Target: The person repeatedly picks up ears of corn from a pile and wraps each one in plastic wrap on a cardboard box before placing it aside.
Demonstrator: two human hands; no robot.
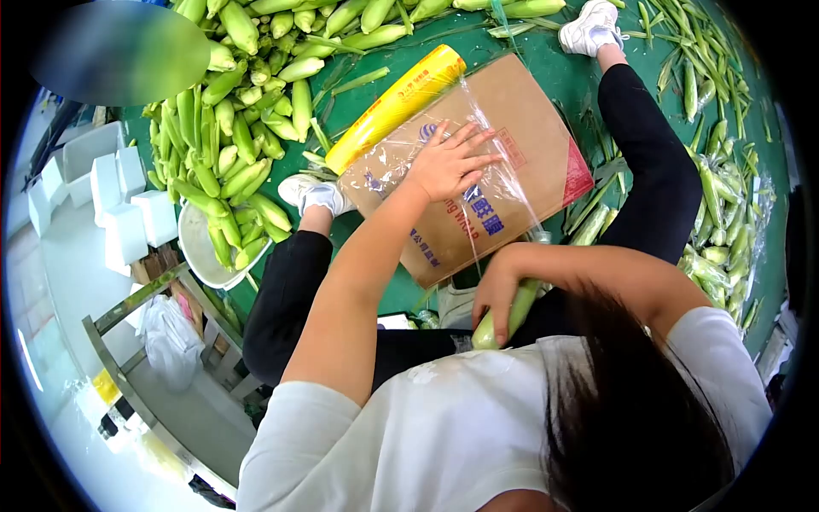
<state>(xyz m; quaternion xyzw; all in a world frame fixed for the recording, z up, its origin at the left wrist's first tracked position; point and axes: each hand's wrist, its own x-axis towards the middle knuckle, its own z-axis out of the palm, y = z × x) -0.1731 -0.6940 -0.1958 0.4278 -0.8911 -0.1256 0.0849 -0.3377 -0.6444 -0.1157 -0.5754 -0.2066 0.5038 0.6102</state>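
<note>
My left hand (450, 162) lies flat with spread fingers on clear film over a cardboard box (537, 128). A yellow roll of film (397, 107) rests along the box's far left edge, and the film stretches from it across the box. My right hand (499, 294) is wrapped round a green corn cob (519, 309), low near my lap at the near edge of the box. Part of the cob is hidden by the hand and forearm.
A large pile of corn (247, 128) lies at the upper left, partly in a white basin (194, 243). Wrapped corn (721, 222) and loose husks are on the right. White foam blocks (128, 218) and a metal frame (141, 392) stand at the left.
</note>
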